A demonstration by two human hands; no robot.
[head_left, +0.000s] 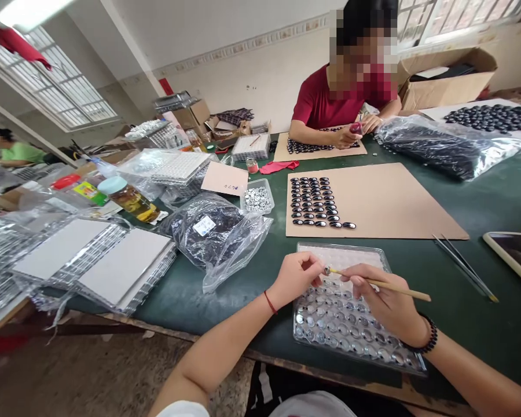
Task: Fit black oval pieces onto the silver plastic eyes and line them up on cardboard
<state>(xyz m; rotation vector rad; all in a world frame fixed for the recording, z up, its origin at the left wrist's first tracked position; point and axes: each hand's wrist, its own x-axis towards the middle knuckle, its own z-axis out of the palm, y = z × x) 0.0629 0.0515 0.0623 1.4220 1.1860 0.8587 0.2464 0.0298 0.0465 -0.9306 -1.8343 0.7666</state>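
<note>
While pinched in the right hand [388, 304], thin wooden stick [391, 285], pale, left hand [296, 279] pinching its tip.

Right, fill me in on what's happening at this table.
The person holds a thin wooden stick in the right hand, its tip meeting the left hand's fingers over a clear blister tray of small shiny round pieces. Ahead, a cardboard sheet carries rows of dark oval beads. Across the green table, a person in a red shirt works on similar beads.
</note>
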